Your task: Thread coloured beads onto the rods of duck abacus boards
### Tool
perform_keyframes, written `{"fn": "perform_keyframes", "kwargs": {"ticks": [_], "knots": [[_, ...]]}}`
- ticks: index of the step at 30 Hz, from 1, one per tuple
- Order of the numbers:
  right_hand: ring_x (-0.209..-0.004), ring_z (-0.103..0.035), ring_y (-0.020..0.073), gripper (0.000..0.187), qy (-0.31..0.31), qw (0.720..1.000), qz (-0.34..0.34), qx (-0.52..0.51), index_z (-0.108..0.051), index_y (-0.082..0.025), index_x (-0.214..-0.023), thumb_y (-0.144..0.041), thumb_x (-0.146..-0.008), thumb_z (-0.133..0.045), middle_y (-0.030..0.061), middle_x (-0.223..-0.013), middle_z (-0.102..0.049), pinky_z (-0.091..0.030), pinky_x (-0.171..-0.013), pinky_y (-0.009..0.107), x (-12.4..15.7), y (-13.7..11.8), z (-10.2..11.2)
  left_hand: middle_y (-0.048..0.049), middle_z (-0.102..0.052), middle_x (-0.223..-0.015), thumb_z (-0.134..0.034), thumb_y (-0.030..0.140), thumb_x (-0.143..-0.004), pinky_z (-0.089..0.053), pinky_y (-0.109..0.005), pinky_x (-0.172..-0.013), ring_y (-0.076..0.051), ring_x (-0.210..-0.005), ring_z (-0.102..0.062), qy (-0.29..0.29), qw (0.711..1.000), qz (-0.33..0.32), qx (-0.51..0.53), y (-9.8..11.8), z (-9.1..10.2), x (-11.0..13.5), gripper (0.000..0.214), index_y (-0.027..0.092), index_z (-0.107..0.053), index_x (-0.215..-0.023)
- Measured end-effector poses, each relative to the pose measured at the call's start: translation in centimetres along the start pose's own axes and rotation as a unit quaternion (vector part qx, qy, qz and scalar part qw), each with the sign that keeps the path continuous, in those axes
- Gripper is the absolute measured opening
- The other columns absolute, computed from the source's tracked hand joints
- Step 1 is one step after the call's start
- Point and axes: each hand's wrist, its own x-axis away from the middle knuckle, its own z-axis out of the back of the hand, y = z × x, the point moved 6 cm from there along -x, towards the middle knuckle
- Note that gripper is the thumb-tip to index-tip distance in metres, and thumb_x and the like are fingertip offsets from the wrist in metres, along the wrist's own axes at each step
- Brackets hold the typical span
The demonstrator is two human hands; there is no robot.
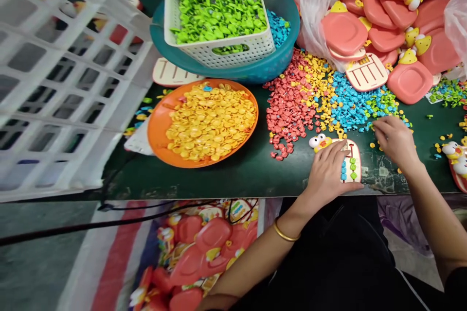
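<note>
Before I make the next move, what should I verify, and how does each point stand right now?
1. Left hand on the toy board: ok, laid across its left part.
2. Right hand near loose pieces: ok, beside the blue pieces and green pieces.
3. Piece between the right fingertips: cannot tell.
4. All the board's slots in sight: not ok, the left hand covers some.
5. Loose colours kept apart: not ok, neighbouring heaps run together.
</note>
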Motion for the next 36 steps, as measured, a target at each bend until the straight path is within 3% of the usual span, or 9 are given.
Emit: {"fn": "perform_keyframes", "kwargs": {"ticks": [5,9,14,19,23,26,31,33,36], "knots": [[-0.091,-0.064,0.0191,0.024,-0.031,0.999,0.037,0.001,-0.070,-0.021,-0.110,-0.019,-0.098,-0.048,0.0089,-0.107,-0.070,-0.053,-0.072,0.028,2.7,-4.4,-1.8,-0.0154,-0.051,-0.148,-0.081,0.066,-0.064,-0.032,-0.047,-0.114,-0.033,-0.137,-0.045,0.003,1.000,0.001,-0.009,0.2,0.2,0.0,0.083,0.016,-0.056,-0.126],[-0.095,-0.065,0.0211,0.029,-0.034,0.997,0.069,0.024,-0.067,-0.019,-0.121,-0.017,-0.097,-0.049,0.0122,-0.116,-0.070,-0.055,-0.074,0.030,3.6,-4.4,-3.4,-0.0156,-0.051,-0.148,-0.079,0.068,-0.065,-0.032,-0.047,-0.114,-0.034,-0.138,-0.045,0.003,1.000,-0.004,-0.017,0.3,0.2,0.0,0.085,0.017,-0.055,-0.128],[-0.106,-0.064,0.0236,0.037,-0.050,0.994,0.096,0.003,-0.060,-0.019,-0.133,-0.016,-0.098,-0.047,0.0142,-0.126,-0.066,-0.057,-0.086,0.035,4.5,-4.5,-2.9,-0.0171,-0.050,-0.148,-0.076,0.071,-0.068,-0.032,-0.045,-0.114,-0.033,-0.137,-0.046,0.007,1.000,-0.001,-0.019,0.2,0.2,0.0,0.106,0.014,-0.037,-0.148],[-0.097,-0.065,0.0222,0.028,-0.029,0.998,0.040,-0.036,-0.069,-0.020,-0.118,-0.025,-0.099,-0.050,0.0108,-0.113,-0.071,-0.056,-0.087,0.036,3.9,-5.3,-2.6,-0.0174,-0.047,-0.150,-0.064,0.077,-0.074,-0.030,-0.044,-0.114,-0.033,-0.138,-0.044,-0.003,0.999,0.001,-0.038,0.1,-0.1,0.1,0.108,0.012,-0.030,-0.154],[-0.088,-0.064,0.0208,0.022,0.012,0.992,-0.070,-0.107,-0.075,-0.023,-0.096,-0.028,-0.097,-0.053,0.0079,-0.095,-0.072,-0.054,-0.079,0.035,3.1,-4.8,-2.9,-0.0174,-0.048,-0.150,-0.067,0.078,-0.071,-0.030,-0.044,-0.115,-0.034,-0.137,-0.044,-0.010,0.999,0.004,-0.045,0.0,-0.2,0.0,0.113,0.012,-0.030,-0.154],[-0.088,-0.062,0.0206,0.020,0.009,0.984,-0.091,-0.156,-0.076,-0.024,-0.090,-0.026,-0.094,-0.056,0.0065,-0.092,-0.070,-0.052,-0.080,0.036,3.4,-4.2,-2.7,-0.0146,-0.047,-0.151,-0.073,0.072,-0.070,-0.030,-0.045,-0.115,-0.033,-0.138,-0.044,-0.014,0.999,-0.006,-0.048,0.1,-0.1,-0.2,0.105,0.016,-0.038,-0.151],[-0.086,-0.054,0.0230,0.019,0.075,0.990,-0.114,-0.040,-0.077,-0.023,-0.094,-0.028,-0.093,-0.059,0.0086,-0.091,-0.065,-0.047,-0.077,0.040,5.3,-0.8,-0.2,-0.0114,-0.049,-0.151,-0.076,0.068,-0.070,-0.033,-0.048,-0.114,-0.034,-0.137,-0.045,-0.015,0.999,-0.022,-0.040,0.2,0.1,-0.1,0.074,0.022,-0.063,-0.127],[-0.086,-0.051,0.0238,0.018,0.070,0.991,-0.110,0.023,-0.077,-0.024,-0.096,-0.029,-0.093,-0.060,0.0088,-0.092,-0.065,-0.045,-0.077,0.041,5.5,0.1,0.0,-0.0124,-0.048,-0.152,-0.075,0.068,-0.071,-0.032,-0.046,-0.114,-0.033,-0.138,-0.043,-0.014,0.999,-0.023,-0.033,0.2,0.2,-0.2,0.077,0.020,-0.060,-0.130],[-0.088,-0.049,0.0240,0.019,0.009,0.995,-0.086,0.052,-0.077,-0.025,-0.090,-0.026,-0.093,-0.059,0.0077,-0.091,-0.065,-0.042,-0.078,0.041,4.9,0.1,-0.8,-0.0159,-0.040,-0.156,-0.074,0.069,-0.072,-0.028,-0.048,-0.116,-0.034,-0.143,-0.037,-0.046,0.998,-0.034,-0.035,0.4,0.3,-0.8,0.097,0.017,-0.041,-0.147]]}}
